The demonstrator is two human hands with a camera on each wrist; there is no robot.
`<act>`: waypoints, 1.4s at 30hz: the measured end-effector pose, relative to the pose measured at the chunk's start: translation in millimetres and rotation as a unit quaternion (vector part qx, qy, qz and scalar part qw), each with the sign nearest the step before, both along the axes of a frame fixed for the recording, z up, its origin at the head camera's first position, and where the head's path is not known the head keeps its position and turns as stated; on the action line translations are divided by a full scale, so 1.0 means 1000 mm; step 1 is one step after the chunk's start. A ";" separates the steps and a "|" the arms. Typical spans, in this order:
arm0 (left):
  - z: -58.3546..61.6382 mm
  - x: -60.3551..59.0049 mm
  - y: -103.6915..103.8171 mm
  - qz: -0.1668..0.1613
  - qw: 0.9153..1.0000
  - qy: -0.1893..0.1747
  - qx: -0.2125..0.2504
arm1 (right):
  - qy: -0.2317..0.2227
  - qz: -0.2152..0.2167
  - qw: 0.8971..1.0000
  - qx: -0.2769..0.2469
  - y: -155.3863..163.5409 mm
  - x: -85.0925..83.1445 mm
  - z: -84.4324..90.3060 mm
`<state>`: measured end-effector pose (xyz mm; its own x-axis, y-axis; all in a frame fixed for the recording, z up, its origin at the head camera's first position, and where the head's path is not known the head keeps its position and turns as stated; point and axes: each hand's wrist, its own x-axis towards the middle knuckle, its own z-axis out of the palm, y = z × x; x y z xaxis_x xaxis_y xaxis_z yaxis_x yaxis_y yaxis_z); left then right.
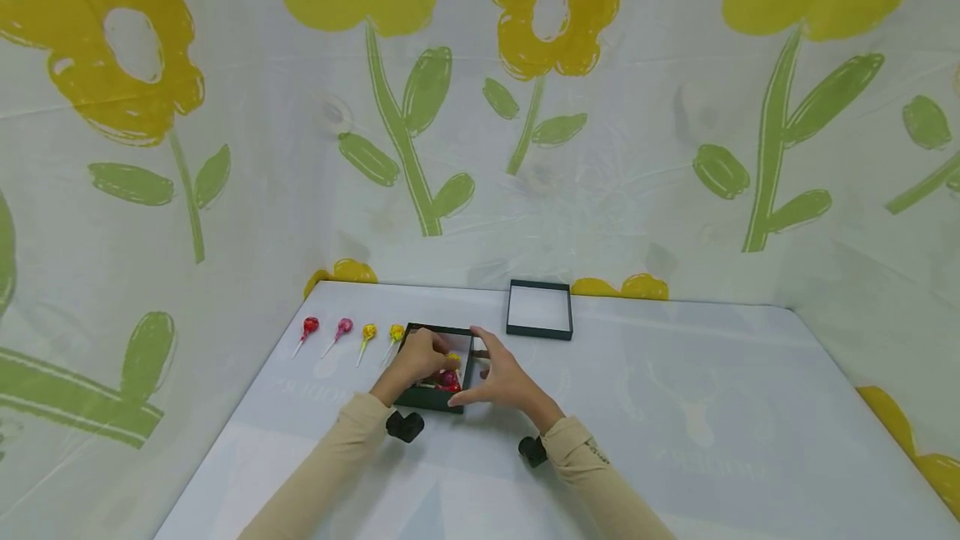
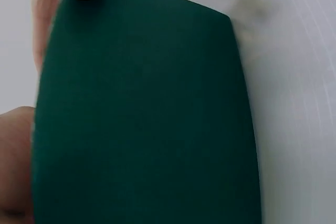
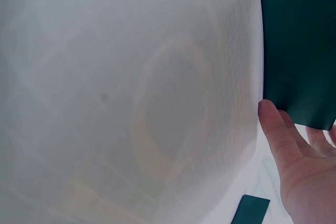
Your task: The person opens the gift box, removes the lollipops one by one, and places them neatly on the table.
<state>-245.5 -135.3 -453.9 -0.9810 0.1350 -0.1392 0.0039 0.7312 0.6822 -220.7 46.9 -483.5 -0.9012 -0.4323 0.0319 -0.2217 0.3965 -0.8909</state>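
A dark green box [image 1: 429, 399] stands on the table and holds several wrapped lollipops, red ones [image 1: 450, 386] and a yellow one [image 1: 454, 356] among them. My left hand [image 1: 417, 358] reaches over its left side, bent fingers down inside by the yellow lollipop; whether they pinch it I cannot tell. At the right side my right hand [image 1: 504, 375] grips the box, thumb at the front corner and fingers toward the back one. The left wrist view is mostly filled by the box's green wall [image 2: 147, 108]. In the right wrist view, the right hand [image 3: 310, 177] touches the wall's end.
Left of the box lies a row of lollipops: red [image 1: 310, 326], pink [image 1: 343, 327], yellow [image 1: 368, 332] and another yellow [image 1: 396, 332]. A shallow dark-rimmed lid [image 1: 540, 334], white inside, lies behind to the right. Flowered cloth [image 1: 630, 190] surrounds the white table [image 1: 675, 407].
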 end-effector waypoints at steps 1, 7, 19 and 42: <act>0.000 0.000 0.001 -0.003 1.000 0.001 -0.007 | 0.001 0.001 1.000 -0.002 0.000 0.000 0.000; -0.003 -0.001 0.002 -0.007 1.000 0.003 -0.020 | 0.002 0.002 1.000 -0.002 0.001 -0.001 -0.001; -0.010 -0.003 0.006 -0.024 0.996 -0.041 0.078 | 0.009 0.009 1.000 -0.005 0.001 0.000 -0.002; -0.007 -0.007 0.002 0.032 0.964 -0.106 0.242 | 0.002 0.012 1.000 -0.017 0.000 -0.002 -0.002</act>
